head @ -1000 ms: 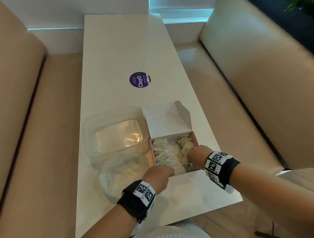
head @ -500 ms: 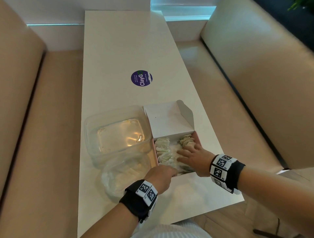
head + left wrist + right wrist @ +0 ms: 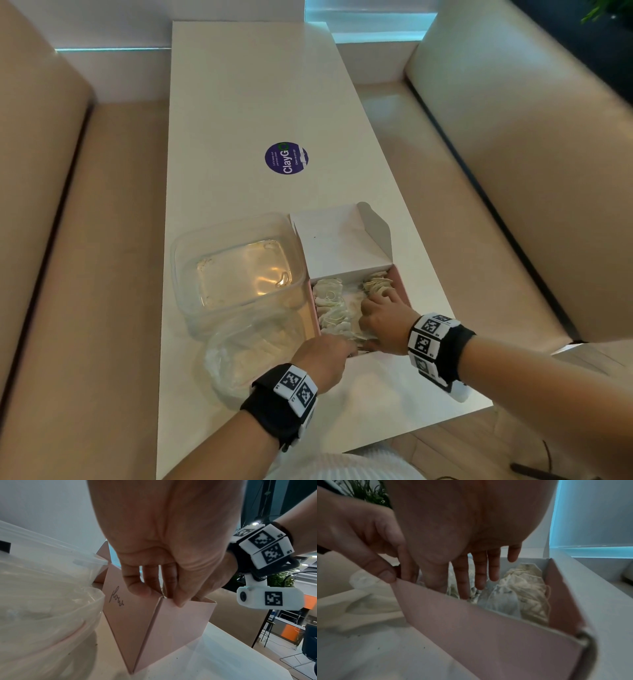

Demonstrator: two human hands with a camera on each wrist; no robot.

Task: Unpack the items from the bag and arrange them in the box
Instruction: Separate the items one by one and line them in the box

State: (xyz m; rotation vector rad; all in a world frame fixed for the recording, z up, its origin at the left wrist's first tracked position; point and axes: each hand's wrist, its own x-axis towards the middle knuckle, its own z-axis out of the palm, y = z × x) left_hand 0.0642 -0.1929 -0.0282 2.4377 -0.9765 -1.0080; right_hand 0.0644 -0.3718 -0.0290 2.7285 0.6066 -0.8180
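A person sorts tea bags [image 3: 330,301] into a pink box [image 3: 154,628] on a white counter [image 3: 246,113], its white lid [image 3: 337,240] standing open at the far side. The job looks close to done: 2 rows of pale sachets already fill the box, 1 along its left wall and 1 along its right [image 3: 527,588], while the crumpled clear plastic bag [image 3: 253,353] lies slack on the counter to the near left, just beside the box. Whether any sachets remain inside the bag cannot be told through the film. What seems left is to tidy the rows and, if anything is in the bag, bring it across.

The left hand [image 3: 323,354] steadies the box at its near left corner, thumb outside and fingers [image 3: 150,574] curled over the rim, pinching the cardboard wall. The right hand [image 3: 385,317] reaches into the box from the near side, its fingers [image 3: 479,568] straight and slightly spread, tips down among the sachets in the middle of the box; it appears to press or nudge them rather than grasp 1.

A clear plastic tub [image 3: 239,270] stands on the counter to the left of the box, touching or nearly touching it, and a round purple sticker [image 3: 286,158] marks the counter farther off. Beige benches [image 3: 513,154] flank both sides.
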